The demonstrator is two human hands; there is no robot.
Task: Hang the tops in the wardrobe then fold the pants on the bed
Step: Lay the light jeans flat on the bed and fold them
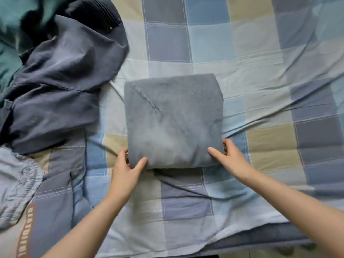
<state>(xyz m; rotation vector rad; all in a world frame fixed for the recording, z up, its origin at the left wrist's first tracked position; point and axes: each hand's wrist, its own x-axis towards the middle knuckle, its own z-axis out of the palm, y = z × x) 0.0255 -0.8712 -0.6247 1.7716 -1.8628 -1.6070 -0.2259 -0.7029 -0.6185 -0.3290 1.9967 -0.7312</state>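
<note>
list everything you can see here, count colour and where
folded pants: 1, grey-blue, centre of the bed, near corners held by both hands
dark garment: 1, navy, crumpled, unfolded, upper left on the bed
teal fabric: 1, teal, far upper left, partly under the dark garment
light garment: 1, pale grey-blue with gathered waistband, lower left edge
printed fabric: 1, beige with orange lettering, bottom left corner
bedsheet: 1, checked blue, grey and tan, wrinkled, covers the bed
left hand: 1, grips the pants' near left corner, thumb on top
right hand: 1, grips the pants' near right corner, thumb on top
</note>
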